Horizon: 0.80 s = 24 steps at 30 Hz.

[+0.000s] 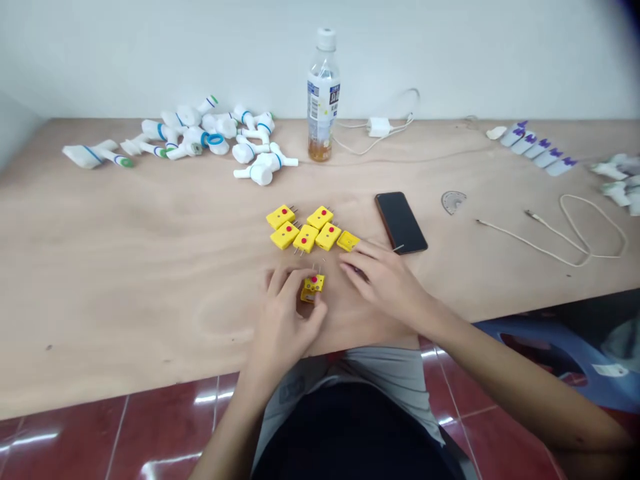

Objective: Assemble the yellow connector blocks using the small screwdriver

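My left hand point(287, 310) pinches a small yellow two-pin plug point(314, 283) with a red dot, close above the wood. Its pins point away from me, and its near side looks parted, showing the inside. My right hand point(387, 277) rests just to the right, fingers curled round a thin screwdriver point(399, 248). Only its metal shaft and a bit of dark handle show; the rest is hidden. By the right fingertips lies an open yellow plug shell point(347, 241). Several more yellow plugs point(305, 238) with red dots lie grouped beyond my hands.
A black phone point(403, 223) lies beyond my right hand. Farther back stand a drink bottle point(323, 100) and a white charger point(379, 127). White plastic fittings point(190, 133) are piled back left. At right are a protractor point(453, 201), a white cable point(580, 250) and purple-topped pieces point(540, 152).
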Each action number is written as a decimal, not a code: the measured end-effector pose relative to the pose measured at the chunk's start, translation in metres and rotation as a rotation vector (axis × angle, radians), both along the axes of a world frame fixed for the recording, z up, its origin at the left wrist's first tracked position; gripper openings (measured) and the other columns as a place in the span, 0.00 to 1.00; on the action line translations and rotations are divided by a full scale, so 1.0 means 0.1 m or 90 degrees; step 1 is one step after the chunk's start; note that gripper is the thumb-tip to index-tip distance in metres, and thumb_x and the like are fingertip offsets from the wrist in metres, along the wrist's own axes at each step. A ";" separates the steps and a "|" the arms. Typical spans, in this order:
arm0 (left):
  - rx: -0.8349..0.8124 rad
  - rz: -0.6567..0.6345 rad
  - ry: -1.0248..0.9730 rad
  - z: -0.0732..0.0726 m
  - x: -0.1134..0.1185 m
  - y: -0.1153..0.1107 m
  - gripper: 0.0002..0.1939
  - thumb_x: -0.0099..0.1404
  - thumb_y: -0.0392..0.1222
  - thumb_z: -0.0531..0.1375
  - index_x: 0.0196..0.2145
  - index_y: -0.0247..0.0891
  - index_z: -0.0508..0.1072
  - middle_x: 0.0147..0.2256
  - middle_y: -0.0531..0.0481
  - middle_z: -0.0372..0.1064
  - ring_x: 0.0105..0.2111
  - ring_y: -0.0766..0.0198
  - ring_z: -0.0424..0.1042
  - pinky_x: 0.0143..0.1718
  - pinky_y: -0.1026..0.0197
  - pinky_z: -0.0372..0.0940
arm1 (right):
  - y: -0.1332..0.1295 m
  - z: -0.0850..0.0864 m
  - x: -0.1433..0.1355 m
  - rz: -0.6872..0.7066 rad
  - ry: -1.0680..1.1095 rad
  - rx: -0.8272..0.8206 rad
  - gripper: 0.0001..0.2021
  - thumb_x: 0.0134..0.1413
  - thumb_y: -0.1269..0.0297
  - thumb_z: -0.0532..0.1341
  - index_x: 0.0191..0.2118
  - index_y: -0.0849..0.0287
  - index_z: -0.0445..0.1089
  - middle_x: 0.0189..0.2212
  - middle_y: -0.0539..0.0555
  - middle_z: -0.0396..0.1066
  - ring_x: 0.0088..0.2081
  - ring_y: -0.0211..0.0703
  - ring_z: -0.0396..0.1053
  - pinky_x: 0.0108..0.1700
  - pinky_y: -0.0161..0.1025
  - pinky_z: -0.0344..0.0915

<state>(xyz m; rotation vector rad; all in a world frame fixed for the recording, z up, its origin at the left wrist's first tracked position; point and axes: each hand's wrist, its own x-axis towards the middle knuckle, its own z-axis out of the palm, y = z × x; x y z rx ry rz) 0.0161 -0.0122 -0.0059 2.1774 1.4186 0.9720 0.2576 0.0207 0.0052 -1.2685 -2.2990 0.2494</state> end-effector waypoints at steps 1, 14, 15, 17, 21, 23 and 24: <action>0.001 0.008 -0.002 0.00 0.00 0.00 0.15 0.72 0.33 0.65 0.53 0.46 0.75 0.52 0.44 0.79 0.52 0.44 0.77 0.57 0.38 0.71 | 0.03 0.01 -0.05 0.002 -0.015 -0.008 0.10 0.77 0.71 0.62 0.45 0.60 0.83 0.42 0.60 0.82 0.45 0.55 0.78 0.53 0.54 0.79; -0.032 0.020 -0.019 0.01 0.00 -0.02 0.14 0.73 0.33 0.65 0.54 0.47 0.75 0.53 0.44 0.78 0.53 0.44 0.75 0.57 0.37 0.73 | 0.21 -0.14 -0.21 0.051 -0.104 -0.021 0.10 0.77 0.76 0.59 0.44 0.57 0.76 0.47 0.60 0.78 0.48 0.53 0.74 0.57 0.52 0.77; -0.032 0.018 -0.017 0.01 0.00 -0.02 0.15 0.73 0.33 0.65 0.54 0.46 0.75 0.53 0.43 0.78 0.53 0.44 0.75 0.57 0.37 0.73 | 0.20 -0.17 -0.20 0.043 -0.125 -0.014 0.10 0.77 0.76 0.59 0.45 0.58 0.76 0.46 0.61 0.77 0.47 0.54 0.74 0.56 0.54 0.77; -0.028 0.011 -0.016 0.00 0.00 -0.02 0.16 0.72 0.32 0.65 0.54 0.46 0.75 0.54 0.43 0.78 0.54 0.43 0.75 0.57 0.37 0.73 | 0.18 -0.22 -0.20 0.031 -0.166 -0.005 0.10 0.76 0.76 0.58 0.46 0.58 0.75 0.45 0.62 0.77 0.46 0.57 0.74 0.54 0.56 0.78; -0.015 0.007 -0.015 -0.01 0.00 -0.01 0.17 0.71 0.31 0.64 0.54 0.46 0.75 0.53 0.43 0.78 0.53 0.44 0.75 0.56 0.39 0.73 | 0.17 -0.22 -0.21 0.030 -0.221 0.006 0.10 0.74 0.79 0.58 0.47 0.60 0.75 0.45 0.63 0.77 0.46 0.59 0.75 0.53 0.56 0.77; -0.018 0.005 -0.016 -0.01 0.00 -0.01 0.17 0.71 0.31 0.64 0.54 0.46 0.75 0.53 0.43 0.78 0.53 0.44 0.75 0.56 0.39 0.74 | 0.19 -0.16 -0.21 0.043 -0.209 0.006 0.10 0.74 0.79 0.58 0.47 0.59 0.74 0.45 0.63 0.77 0.47 0.58 0.76 0.54 0.55 0.77; -0.020 0.002 -0.016 -0.01 0.00 -0.01 0.17 0.71 0.31 0.64 0.54 0.46 0.75 0.53 0.43 0.78 0.53 0.44 0.75 0.56 0.39 0.73 | 0.19 -0.12 -0.20 0.052 -0.189 -0.005 0.09 0.74 0.78 0.59 0.46 0.59 0.74 0.45 0.62 0.78 0.47 0.57 0.76 0.55 0.54 0.77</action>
